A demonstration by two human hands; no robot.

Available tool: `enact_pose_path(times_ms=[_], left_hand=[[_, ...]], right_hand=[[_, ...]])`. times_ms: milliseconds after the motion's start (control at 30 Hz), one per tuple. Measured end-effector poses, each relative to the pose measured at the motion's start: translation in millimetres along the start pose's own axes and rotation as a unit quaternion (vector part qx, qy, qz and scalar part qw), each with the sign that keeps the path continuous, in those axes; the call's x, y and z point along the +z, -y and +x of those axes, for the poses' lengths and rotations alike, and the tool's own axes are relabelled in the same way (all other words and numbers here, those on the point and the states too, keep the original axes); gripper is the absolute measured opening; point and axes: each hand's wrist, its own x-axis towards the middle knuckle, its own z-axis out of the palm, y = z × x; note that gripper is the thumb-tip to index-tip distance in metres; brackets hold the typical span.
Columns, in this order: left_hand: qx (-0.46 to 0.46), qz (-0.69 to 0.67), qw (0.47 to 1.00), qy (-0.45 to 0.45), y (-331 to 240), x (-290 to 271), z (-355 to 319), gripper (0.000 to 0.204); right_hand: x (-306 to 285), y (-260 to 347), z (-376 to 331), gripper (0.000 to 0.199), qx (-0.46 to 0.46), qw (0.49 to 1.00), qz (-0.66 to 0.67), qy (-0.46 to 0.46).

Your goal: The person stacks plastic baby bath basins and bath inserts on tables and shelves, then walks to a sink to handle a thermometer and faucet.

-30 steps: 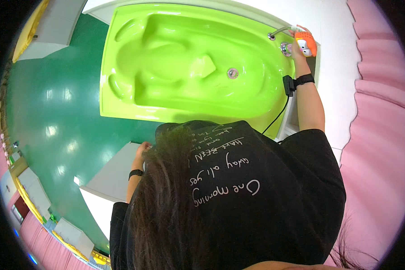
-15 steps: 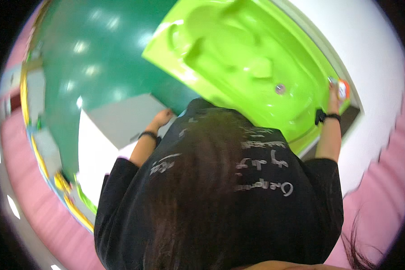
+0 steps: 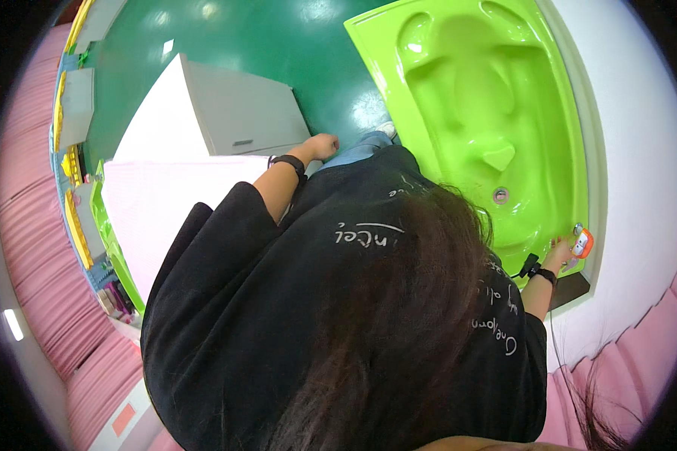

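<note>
My left hand [image 3: 325, 145] is held in a loose fist, with nothing showing in it, beside the corner of a white cabinet [image 3: 256, 109]. A dark band circles that wrist. My right hand [image 3: 558, 255] reaches to the near right corner of a bright green bathtub [image 3: 579, 188]. Its fingers are curled right beside an orange-and-white object [image 3: 581, 244] on the rim; whether they grip this or something under it is hidden. A small shiny knob [image 3: 578, 228] stands just beyond. Black bands and a small black device are on my right wrist.
The tub has a moulded seat shape and a round drain [image 3: 501, 196]. A white wall [image 3: 632, 150] runs along its right side. Green glossy floor [image 3: 263, 37] lies ahead. At the left are a white-pink top [image 3: 180, 203], a bright green edge [image 3: 113, 248] and pink drapery [image 3: 30, 188].
My view has turned, so the tub appears more upright and further right, and the cabinet shows more fully. My right hand stays beside the orange-and-white object; my left stays near the cabinet.
</note>
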Motion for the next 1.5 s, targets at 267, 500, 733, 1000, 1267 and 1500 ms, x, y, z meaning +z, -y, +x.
enact_pose_path(times_ms=[267,500,733,1000,1267,1500], left_hand=[[-0.014,0.054,0.994,0.095,16,-16,-6,0.028],[0.096,0.036,0.995,0.0,31,-82,38,0.029],[0.101,0.016,0.995,0.004,106,-142,93,0.031],[0.038,-0.041,0.997,-0.061,187,-223,123,0.028],[-0.003,-0.141,0.985,-0.096,238,-265,105,0.026],[0.013,-0.317,0.921,-0.225,264,-316,75,0.024]], right_hand=[[40,10,-122,0.043,0.102,0.994,0.028,0.042],[95,64,-187,0.024,0.064,0.983,-0.009,0.171],[182,138,-242,0.022,0.017,0.974,-0.016,0.227],[306,217,-286,0.022,0.018,0.964,-0.018,0.263],[415,271,-305,0.02,-0.049,0.922,-0.067,0.378],[544,312,-344,0.018,-0.109,0.858,-0.107,0.491]])
